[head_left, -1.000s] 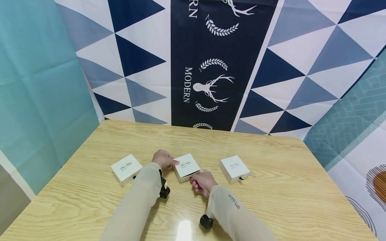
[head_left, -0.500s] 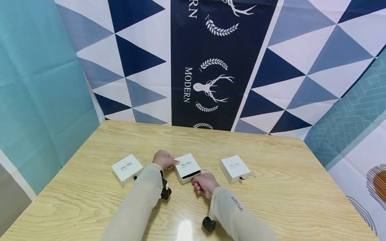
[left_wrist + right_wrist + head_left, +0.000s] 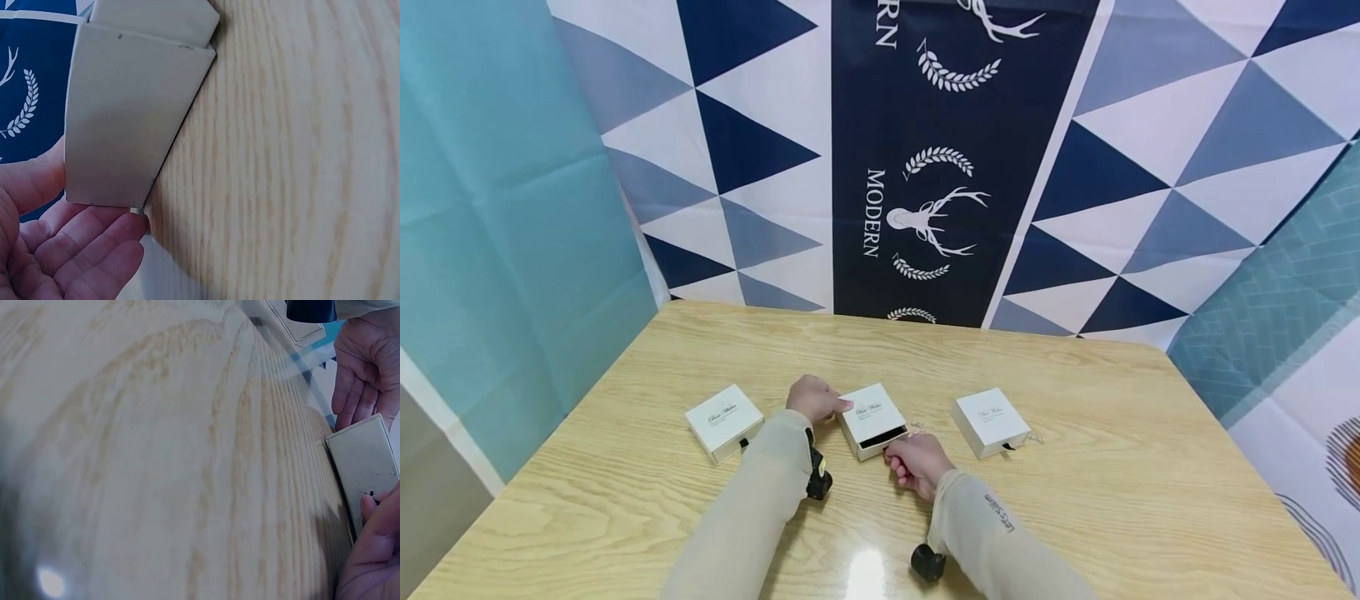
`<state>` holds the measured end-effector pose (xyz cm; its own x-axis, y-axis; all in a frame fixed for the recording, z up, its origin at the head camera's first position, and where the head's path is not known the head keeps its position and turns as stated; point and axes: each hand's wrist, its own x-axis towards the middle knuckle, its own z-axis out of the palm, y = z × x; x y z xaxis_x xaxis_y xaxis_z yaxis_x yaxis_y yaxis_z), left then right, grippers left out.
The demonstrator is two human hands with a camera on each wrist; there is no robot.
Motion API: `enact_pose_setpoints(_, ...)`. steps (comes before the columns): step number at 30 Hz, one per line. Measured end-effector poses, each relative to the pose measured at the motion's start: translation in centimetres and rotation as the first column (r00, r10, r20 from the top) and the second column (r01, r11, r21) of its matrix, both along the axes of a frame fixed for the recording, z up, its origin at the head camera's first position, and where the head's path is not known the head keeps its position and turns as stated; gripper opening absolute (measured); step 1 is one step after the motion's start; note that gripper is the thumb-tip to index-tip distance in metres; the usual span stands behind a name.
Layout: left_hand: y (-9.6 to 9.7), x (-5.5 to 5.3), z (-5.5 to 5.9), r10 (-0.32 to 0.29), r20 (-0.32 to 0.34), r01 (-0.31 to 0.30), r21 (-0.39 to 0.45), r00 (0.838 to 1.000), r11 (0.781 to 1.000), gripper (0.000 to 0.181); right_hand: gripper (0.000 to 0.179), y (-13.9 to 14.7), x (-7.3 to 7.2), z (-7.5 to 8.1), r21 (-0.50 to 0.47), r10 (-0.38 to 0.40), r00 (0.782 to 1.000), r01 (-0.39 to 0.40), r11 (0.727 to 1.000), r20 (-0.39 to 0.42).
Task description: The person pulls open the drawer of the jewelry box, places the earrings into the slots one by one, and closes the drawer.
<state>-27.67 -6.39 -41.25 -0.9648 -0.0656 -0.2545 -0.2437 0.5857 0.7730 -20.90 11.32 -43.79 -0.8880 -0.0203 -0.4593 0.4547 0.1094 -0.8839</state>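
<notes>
- Middle box (image 3: 871, 410): flat on the wooden table (image 3: 1075, 508), between the other two boxes, printed face up.
- Its drawer (image 3: 871, 452) stands partly out on the near side; a dark gap shows behind the drawer front.
- Left hand (image 3: 814, 398): at the middle box's left side, thumb on the top near the edge, other fingers lower down; box clamped between them.
- Right hand (image 3: 919, 460): at the drawer front, thumb and forefinger pinched together on a small dark tab (image 3: 377, 502), mostly covered; remaining fingers curled in.
- Left box (image 3: 724, 419): apart from the middle one, beside the left sleeve (image 3: 748, 508), dark tab on its near side.
- Right box (image 3: 992, 419): well apart from the right hand, dark tab likewise on the near side.
- Patterned backdrop (image 3: 910, 167) behind the table.
</notes>
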Motion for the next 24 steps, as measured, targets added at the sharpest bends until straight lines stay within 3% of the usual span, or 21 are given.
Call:
enact_pose_setpoints(5,0.05,0.01,-0.08,-0.01,0.003,0.01,-0.027,1.0,1.0,0.021,0.014,0.13,0.09,-0.14,0.009,0.004,1.0,-0.004,1.0,-0.001)
enact_pose_setpoints(17,0.14,0.09,0.12,0.008,0.005,-0.009,0.034,1.0,0.999,0.018,0.015,-0.07,0.29,0.1,0.001,-0.007,1.0,0.007,1.0,-0.008)
enact_pose_setpoints(24,0.41,0.07,0.68,-0.063,0.019,0.064,-0.06,0.998,0.996,0.031,0.017,-0.33,0.28,0.22,-0.03,-0.032,0.999,0.032,0.999,0.013)
